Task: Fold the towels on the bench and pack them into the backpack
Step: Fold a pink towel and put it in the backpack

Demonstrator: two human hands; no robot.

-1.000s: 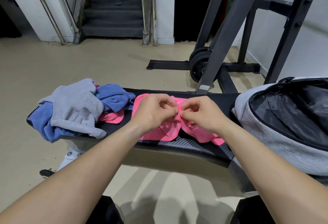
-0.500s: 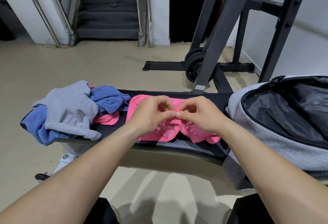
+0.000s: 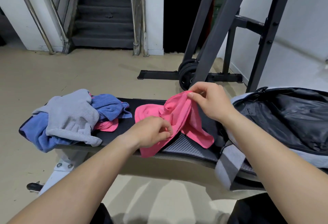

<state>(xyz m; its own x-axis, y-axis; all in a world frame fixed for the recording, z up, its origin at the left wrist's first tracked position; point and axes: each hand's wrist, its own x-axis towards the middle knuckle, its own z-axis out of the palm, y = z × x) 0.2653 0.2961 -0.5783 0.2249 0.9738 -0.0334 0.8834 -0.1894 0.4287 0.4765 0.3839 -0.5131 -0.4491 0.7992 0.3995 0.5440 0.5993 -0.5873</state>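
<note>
A crumpled pink towel [image 3: 179,117] lies across the middle of the black bench [image 3: 188,145]. My right hand [image 3: 211,103] pinches its upper edge and lifts it off the bench. My left hand [image 3: 152,131] grips the towel's near edge lower down. At the bench's left end sits a heap: a grey towel [image 3: 71,117] on top, a blue towel [image 3: 108,106] under it and another pink towel [image 3: 108,126] peeking out. The grey backpack [image 3: 284,117] lies open at the right end, its dark lining showing.
A black weight rack [image 3: 229,28] with plates [image 3: 186,74] stands behind the bench. Stairs [image 3: 104,16] with steel railings rise at the back. Beige floor surrounds the bench, and a white wall runs along the right.
My hands, pinched together at the towel's middle before, have pulled apart. The right hand rose up and to the right with an edge; the left moved down toward me.
</note>
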